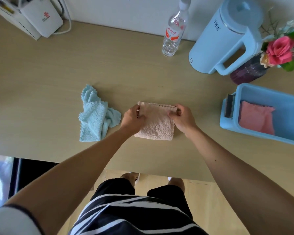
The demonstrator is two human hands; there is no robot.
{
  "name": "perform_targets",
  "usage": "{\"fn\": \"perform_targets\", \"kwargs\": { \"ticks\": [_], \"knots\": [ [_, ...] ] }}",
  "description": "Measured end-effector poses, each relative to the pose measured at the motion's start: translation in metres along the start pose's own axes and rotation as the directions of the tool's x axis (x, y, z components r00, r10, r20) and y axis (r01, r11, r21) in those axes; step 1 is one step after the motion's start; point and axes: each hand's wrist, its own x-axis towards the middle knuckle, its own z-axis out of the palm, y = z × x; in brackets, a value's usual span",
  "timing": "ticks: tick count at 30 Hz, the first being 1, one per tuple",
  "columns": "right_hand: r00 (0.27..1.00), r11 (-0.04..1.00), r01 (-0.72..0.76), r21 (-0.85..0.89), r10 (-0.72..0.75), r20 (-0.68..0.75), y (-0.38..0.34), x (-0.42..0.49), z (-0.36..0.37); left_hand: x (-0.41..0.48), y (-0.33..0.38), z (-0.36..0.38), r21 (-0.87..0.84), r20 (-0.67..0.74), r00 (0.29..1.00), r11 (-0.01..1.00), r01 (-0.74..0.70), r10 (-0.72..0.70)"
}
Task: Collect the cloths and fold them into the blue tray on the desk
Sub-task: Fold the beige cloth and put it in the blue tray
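A pale pink cloth [157, 123] lies folded into a small rectangle in the middle of the desk. My left hand [131, 119] pinches its far left corner. My right hand [182, 117] pinches its far right corner. A light blue cloth [95, 117] lies crumpled on the desk just left of my left hand, not touched. The blue tray [292, 116] stands at the right edge of the desk. A folded darker pink cloth [255, 118] lies inside the tray.
A clear water bottle [174, 31] and a light blue kettle [227, 36] stand at the back. A purple vase with flowers [249, 70] stands behind the tray. A white device [42, 16] with a cable sits at the back left. The desk's front edge [143, 172] is near my body.
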Motion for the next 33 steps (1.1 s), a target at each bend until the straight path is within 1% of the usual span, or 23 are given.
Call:
{"fn": "perform_targets", "kwargs": {
  "ticks": [6,10,11,12,13,14,15,16,17,18,19,20,21,23,24,26,30,32,33],
  "knots": [
    [0.996,0.988,0.077,-0.136,-0.081,-0.026,-0.009,0.018,0.01,0.013,-0.006,0.006,0.083,-0.113,0.993,0.996,-0.015,0.024],
    [0.994,0.977,0.081,-0.199,-0.095,-0.061,-0.008,0.026,0.014,0.02,-0.01,0.008,0.147,-0.125,0.992,0.989,0.002,0.017],
    [0.992,0.974,0.08,-0.213,-0.099,-0.083,-0.008,0.026,0.015,0.021,-0.01,0.009,0.175,-0.129,0.991,0.985,-0.003,0.026],
    [0.989,0.97,0.078,-0.23,-0.105,-0.108,-0.008,0.024,0.015,0.021,-0.01,0.01,0.246,-0.149,0.987,0.969,-0.023,0.061],
    [0.98,0.962,0.094,-0.258,-0.135,-0.147,-0.008,0.021,0.016,0.019,-0.011,0.01,0.362,-0.183,0.972,0.929,-0.069,0.144],
    [0.96,0.941,0.131,-0.311,-0.199,-0.199,-0.006,0.018,0.017,0.017,-0.013,0.011,0.496,-0.208,0.939,0.857,-0.14,0.274],
    [0.929,0.909,0.189,-0.371,-0.288,-0.233,-0.005,0.013,0.018,0.015,-0.015,0.011,0.613,-0.186,0.888,0.756,-0.229,0.42],
    [0.887,0.865,0.26,-0.43,-0.389,-0.247,-0.003,0.007,0.019,0.012,-0.017,0.011,0.685,-0.103,0.834,0.647,-0.336,0.542],
    [0.849,0.807,0.335,-0.486,-0.483,-0.217,-0.001,0.0,0.022,0.01,-0.022,0.012,0.716,0.034,0.791,0.537,-0.446,0.611],
    [0.821,0.739,0.396,-0.546,-0.551,-0.149,0.002,-0.007,0.026,0.009,-0.028,0.014,0.724,0.182,0.756,0.435,-0.535,0.628],
    [0.809,0.672,0.436,-0.598,-0.584,-0.066,0.01,-0.013,0.03,0.01,-0.035,0.015,0.725,0.305,0.74,0.357,-0.588,0.6],
    [0.816,0.618,0.447,-0.647,-0.577,0.013,0.018,-0.018,0.034,0.011,-0.042,0.016,0.729,0.379,0.744,0.319,-0.606,0.549],
    [0.831,0.571,0.443,-0.691,-0.551,0.078,0.028,-0.023,0.039,0.013,-0.048,0.017,0.73,0.406,0.762,0.323,-0.602,0.505],
    [0.877,0.509,0.39,-0.767,-0.46,0.14,0.048,-0.031,0.046,0.017,-0.056,0.016,0.73,0.392,0.794,0.368,-0.576,0.464],
    [0.903,0.508,0.352,-0.787,-0.407,0.141,0.055,-0.034,0.048,0.019,-0.058,0.016,0.737,0.388,0.795,0.361,-0.571,0.466],
    [0.933,0.536,0.297,-0.79,-0.339,0.121,0.062,-0.037,0.05,0.022,-0.061,0.016,0.757,0.399,0.794,0.324,-0.568,0.46],
    [0.962,0.558,0.235,-0.796,-0.253,0.106,0.056,-0.038,0.053,0.024,-0.051,0.015,0.777,0.417,0.806,0.296,-0.556,0.42],
    [0.979,0.612,0.155,-0.775,-0.202,0.036,0.049,-0.041,0.055,0.029,-0.036,0.013,0.789,0.393,0.825,0.311,-0.529,0.406],
    [0.986,0.655,0.105,-0.749,-0.166,-0.007,0.044,-0.044,0.056,0.032,-0.028,0.013,0.787,0.374,0.839,0.342,-0.513,0.395]
  ]
}}
